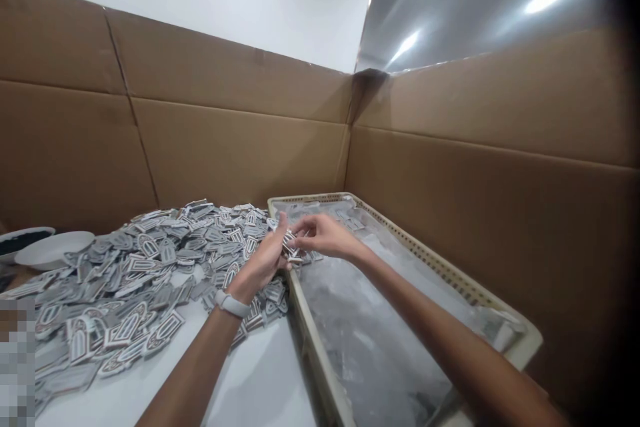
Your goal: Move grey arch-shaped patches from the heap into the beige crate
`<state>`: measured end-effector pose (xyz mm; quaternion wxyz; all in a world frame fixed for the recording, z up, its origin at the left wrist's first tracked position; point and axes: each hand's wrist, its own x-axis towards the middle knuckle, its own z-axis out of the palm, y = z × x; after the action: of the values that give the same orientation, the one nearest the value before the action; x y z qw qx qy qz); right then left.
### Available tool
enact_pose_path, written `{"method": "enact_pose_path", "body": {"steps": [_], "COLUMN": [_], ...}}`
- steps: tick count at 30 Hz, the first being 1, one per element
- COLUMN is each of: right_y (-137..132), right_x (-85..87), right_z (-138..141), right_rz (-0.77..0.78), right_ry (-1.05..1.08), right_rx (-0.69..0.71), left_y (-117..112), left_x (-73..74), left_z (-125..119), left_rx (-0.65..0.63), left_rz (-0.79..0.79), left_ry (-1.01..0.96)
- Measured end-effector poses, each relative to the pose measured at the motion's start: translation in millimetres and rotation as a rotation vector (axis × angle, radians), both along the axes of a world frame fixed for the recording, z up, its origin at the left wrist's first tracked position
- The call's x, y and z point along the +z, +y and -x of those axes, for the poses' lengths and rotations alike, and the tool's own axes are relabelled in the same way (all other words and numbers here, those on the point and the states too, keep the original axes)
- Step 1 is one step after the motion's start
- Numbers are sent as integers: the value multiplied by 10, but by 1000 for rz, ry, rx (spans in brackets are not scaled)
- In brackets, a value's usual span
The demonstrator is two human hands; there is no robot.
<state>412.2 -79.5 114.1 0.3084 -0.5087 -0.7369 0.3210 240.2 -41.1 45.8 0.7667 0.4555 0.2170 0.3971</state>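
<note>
A big heap of flat grey and white arch-shaped patches (pixel 135 280) covers the white table. My left hand (pixel 263 263), with a white band on its wrist, holds a small stack of the patches (pixel 290 245) at the heap's right edge. My right hand (pixel 320 235) reaches in from the right and pinches the top of that same stack with its fingertips. Both hands hover over the near left rim of a beige plastic crate (pixel 505 320) lined with clear plastic film. A few patches lie in the crate's far end.
Tall brown cardboard walls (pixel 240 147) enclose the table on the back and right. Two shallow white bowls (pixel 50 248) sit at the far left behind the heap. A bare strip of white table (pixel 260 380) lies between my arms.
</note>
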Motion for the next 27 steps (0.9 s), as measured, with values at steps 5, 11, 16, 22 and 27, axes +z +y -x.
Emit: {"method": "enact_pose_path", "body": {"steps": [5, 11, 16, 22, 27], "right_y": [82, 249, 297, 329, 387], "right_x": [-27, -154, -654, -982, -992], "right_z": [-172, -718, -749, -593, -697], "right_rz": [69, -129, -240, -94, -47], "right_ry": [187, -3, -693, -927, -788], "right_rx": [-40, -356, -544, -437, -386], "left_y": [-9, 40, 44, 75, 83], "left_x": [34, 51, 58, 50, 41], "left_z": [-29, -36, -15, 27, 33], "left_rx": [61, 228, 218, 218, 204], "left_rz": [-1, 91, 95, 86, 75], "left_ry": [26, 2, -18, -21, -27]}}
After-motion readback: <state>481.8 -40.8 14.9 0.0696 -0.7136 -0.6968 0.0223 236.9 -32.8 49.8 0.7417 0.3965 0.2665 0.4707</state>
